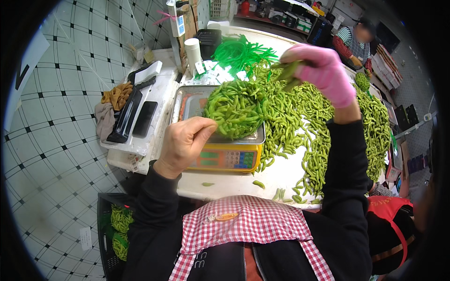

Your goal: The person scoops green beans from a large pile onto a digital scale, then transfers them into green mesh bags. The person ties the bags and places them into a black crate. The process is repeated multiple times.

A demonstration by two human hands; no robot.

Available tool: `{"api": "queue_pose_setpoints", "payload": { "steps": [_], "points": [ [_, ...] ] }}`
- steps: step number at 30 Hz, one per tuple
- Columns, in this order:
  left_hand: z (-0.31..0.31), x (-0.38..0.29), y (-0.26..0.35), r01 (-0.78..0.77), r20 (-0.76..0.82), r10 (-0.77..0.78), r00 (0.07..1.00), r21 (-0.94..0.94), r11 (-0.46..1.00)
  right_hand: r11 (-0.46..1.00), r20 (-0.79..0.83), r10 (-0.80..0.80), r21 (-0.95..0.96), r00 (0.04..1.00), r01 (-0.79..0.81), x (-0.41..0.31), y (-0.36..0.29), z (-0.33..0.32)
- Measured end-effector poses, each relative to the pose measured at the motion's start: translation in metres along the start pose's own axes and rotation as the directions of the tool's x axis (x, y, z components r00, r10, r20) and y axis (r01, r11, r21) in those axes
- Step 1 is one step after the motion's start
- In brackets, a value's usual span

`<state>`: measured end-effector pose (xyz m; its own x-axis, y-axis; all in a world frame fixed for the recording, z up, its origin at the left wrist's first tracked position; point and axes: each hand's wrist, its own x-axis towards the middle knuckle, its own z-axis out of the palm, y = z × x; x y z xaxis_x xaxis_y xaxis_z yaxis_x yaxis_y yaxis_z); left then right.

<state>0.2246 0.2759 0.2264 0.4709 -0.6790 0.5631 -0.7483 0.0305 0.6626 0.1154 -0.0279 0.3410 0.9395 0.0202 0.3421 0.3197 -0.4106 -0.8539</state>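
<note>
A green mesh bag full of bean pods point(233, 110) rests on the metal pan of a yellow digital scale point(225, 158). My bare left hand point(188, 144) pinches the near left edge of the mesh between thumb and fingers. Raised over the pile to the right of the bag, my right hand point(321, 72) wears a pink glove and grips a few green pods point(290, 75). Loose green pods point(284, 116) spread over the white table point(242, 182) right of the scale. Green mesh netting point(239, 52) and small white labels point(214, 75) lie behind the scale.
A black phone point(145, 118), a black tray and brown gloves point(117, 95) lie at left. A white bottle point(192, 52) stands behind the scale. On the floor, a black crate point(105, 239) holds filled bags. One person point(355, 42) is across the table; another, in a red apron point(390, 214), is at right.
</note>
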Motion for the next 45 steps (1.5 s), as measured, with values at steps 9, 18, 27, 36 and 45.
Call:
{"api": "queue_pose_setpoints", "payload": {
  "steps": [9,18,27,36,45],
  "points": [
    [-0.02,-0.018,0.011,0.116,-0.02,-0.119,0.993,-0.12,0.986,0.998,-0.29,0.038,0.057,0.956,-0.022,-0.075,0.022,-0.05],
    [-0.046,-0.034,0.005,0.132,-0.268,-0.135,0.954,-0.027,0.991,0.889,-0.348,0.427,-0.009,0.834,-0.458,-0.133,0.121,-0.024],
    [-0.048,-0.035,-0.001,0.169,-0.3,-0.175,0.938,-0.047,0.985,0.744,-0.267,0.627,-0.072,0.732,-0.664,-0.161,0.177,-0.004],
    [-0.018,-0.032,-0.054,0.346,-0.022,-0.346,0.938,0.059,0.936,0.241,-0.23,0.644,-0.844,0.729,-0.48,-0.128,0.164,0.017],
    [0.054,0.101,-0.053,0.193,-0.165,-0.227,0.96,-0.199,0.961,0.982,-0.231,0.015,-0.18,0.973,-0.057,0.045,0.121,0.062]
  ]
}}
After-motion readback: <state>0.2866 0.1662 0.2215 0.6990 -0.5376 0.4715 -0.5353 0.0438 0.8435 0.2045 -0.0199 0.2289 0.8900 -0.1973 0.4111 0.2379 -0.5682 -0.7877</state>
